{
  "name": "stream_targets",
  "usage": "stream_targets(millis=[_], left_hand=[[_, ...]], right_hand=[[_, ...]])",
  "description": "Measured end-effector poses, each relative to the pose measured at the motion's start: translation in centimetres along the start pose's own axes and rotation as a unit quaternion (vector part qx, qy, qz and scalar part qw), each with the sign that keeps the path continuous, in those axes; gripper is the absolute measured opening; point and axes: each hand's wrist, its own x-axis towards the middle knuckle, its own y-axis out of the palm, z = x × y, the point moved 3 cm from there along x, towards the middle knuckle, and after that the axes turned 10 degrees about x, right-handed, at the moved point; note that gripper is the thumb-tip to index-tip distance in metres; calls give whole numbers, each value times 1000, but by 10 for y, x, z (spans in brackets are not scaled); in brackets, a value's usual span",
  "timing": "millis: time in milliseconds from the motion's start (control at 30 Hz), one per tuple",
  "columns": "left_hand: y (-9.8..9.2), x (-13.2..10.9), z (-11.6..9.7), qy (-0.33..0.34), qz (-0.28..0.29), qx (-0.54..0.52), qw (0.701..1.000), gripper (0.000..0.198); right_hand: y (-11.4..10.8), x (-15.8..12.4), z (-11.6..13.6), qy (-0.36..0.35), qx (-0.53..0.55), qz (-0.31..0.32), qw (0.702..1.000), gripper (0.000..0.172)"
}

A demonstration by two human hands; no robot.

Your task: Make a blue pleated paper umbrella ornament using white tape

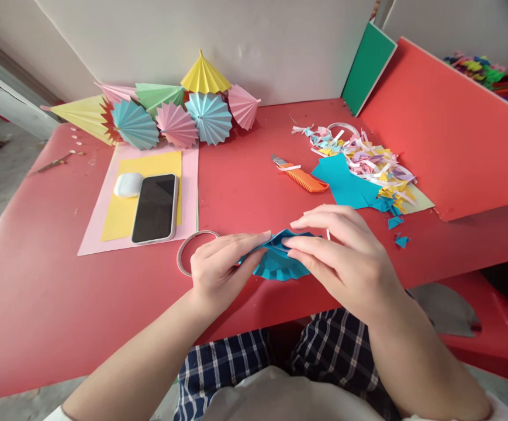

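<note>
A blue pleated paper fan (282,268) is held between my two hands, close to the table's front edge. My left hand (225,260) pinches its left end between thumb and fingers. On the other side, my right hand (344,251) grips the right part, with the thumb and a fingertip pressed into the folds near the middle. The lower pleats spread out in a curve below the fingers. Behind my left hand lies a roll of tape (182,266), partly hidden by it. A small white strip shows by my right fingers.
Folded paper umbrellas (177,124) stand at the back left. A phone (155,209) and white earbud case (127,185) lie on yellow and pink sheets. An orange box cutter (304,177), paper scraps (367,155) and a red board (446,128) are to the right.
</note>
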Motion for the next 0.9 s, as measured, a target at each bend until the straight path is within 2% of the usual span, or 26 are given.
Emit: stream_targets(millis=[200, 400, 667, 900], left_hand=[[0, -1, 0, -10, 2, 0, 1000, 31], [-1, -1, 0, -38, -5, 7, 999, 29], [-2, 0, 1, -37, -30, 14, 999, 21], [-1, 1, 1, -44, -31, 12, 998, 20]], right_hand=[[1, 1, 1, 2, -14, -29, 999, 9], [-8, 2, -7, 7, -24, -62, 998, 10], [-19, 2, -18, 42, -17, -88, 995, 12], [-29, -1, -37, 64, -42, -80, 994, 11]])
